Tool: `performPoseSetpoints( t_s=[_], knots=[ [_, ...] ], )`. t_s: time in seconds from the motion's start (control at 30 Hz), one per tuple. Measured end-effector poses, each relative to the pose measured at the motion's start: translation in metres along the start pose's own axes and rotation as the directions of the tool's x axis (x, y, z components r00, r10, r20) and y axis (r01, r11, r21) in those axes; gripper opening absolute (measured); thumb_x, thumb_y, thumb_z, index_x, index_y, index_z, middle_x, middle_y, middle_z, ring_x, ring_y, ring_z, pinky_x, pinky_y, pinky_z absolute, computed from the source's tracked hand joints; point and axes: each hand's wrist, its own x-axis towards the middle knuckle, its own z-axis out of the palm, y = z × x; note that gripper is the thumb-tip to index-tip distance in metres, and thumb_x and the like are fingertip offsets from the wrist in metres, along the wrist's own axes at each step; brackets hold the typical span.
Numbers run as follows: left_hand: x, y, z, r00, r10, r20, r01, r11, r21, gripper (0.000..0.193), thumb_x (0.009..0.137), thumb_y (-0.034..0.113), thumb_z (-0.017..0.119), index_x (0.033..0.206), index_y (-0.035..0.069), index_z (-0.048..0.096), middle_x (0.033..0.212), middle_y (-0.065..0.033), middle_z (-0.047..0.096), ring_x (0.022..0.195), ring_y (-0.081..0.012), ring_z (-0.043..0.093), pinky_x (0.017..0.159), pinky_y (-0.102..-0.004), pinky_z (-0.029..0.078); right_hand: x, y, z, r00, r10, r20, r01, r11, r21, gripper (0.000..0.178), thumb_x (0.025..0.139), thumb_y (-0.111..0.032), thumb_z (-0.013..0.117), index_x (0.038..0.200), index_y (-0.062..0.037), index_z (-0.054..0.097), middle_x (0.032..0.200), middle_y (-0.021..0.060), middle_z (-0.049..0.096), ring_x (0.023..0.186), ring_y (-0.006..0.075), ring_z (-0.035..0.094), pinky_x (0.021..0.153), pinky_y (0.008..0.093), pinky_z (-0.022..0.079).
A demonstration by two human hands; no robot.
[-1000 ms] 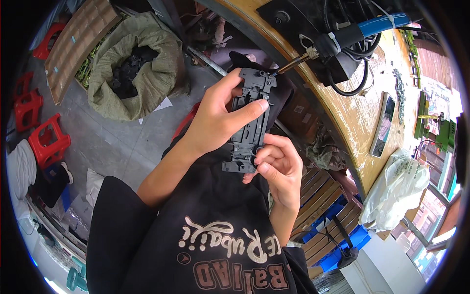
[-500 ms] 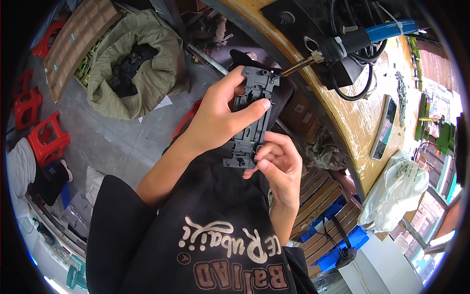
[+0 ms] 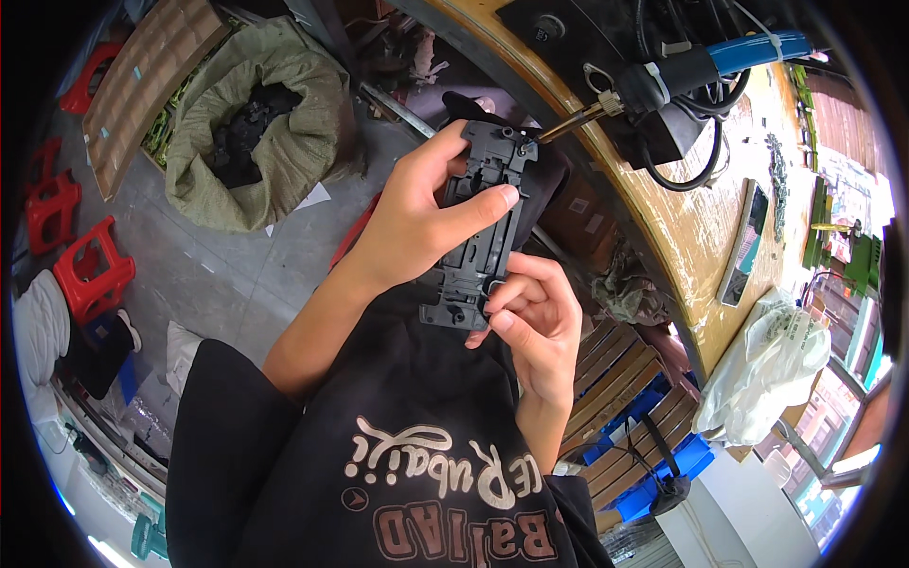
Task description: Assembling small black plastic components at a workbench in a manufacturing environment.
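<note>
Presently we list one frame (image 3: 488, 239), far end at the tool (image 3: 646, 90), clasped by the left hand (image 3: 417, 218); right hand (image 3: 538, 322) at its near end, grip unclear, where uneven support could skew it.

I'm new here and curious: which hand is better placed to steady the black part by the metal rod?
Probably the left hand: it grips the black part nearer the metal rod, while the right hand is at the lower end.
</note>
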Motion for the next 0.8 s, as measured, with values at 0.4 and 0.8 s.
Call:
performPoseSetpoints(
  t_s=[0.4,0.8],
  knots=[
    [-0.002,0.005,0.003,0.992,-0.129,-0.002,0.127,0.978,-0.165,0.022,0.076,0.008,0.058,0.096,0.002,0.051,0.080,0.0022,0.052,0.072,-0.0040,0.047,0.063,-0.0187,0.039,-0.003,0.003,0.008,0.999,-0.053,-0.004,0.053,0.998,0.045,0.042,0.074,0.009,0.058,0.112,0.0052,0.042,0.077,0.0108,0.055,0.066,0.0154,0.055,0.061,0.0268,0.050],
    [0.003,0.016,0.002,0.978,-0.078,-0.192,0.058,0.993,-0.106,0.018,0.077,0.006,0.056,0.094,0.005,0.050,0.080,0.0017,0.053,0.069,-0.0037,0.049,0.059,-0.0174,0.041,0.015,0.000,0.018,0.987,-0.158,-0.025,0.157,0.987,-0.027,0.034,0.076,0.006,0.051,0.109,0.0046,0.046,0.075,0.0051,0.051,0.065,0.0094,0.051,0.057,0.0272,0.052]
  ],
)
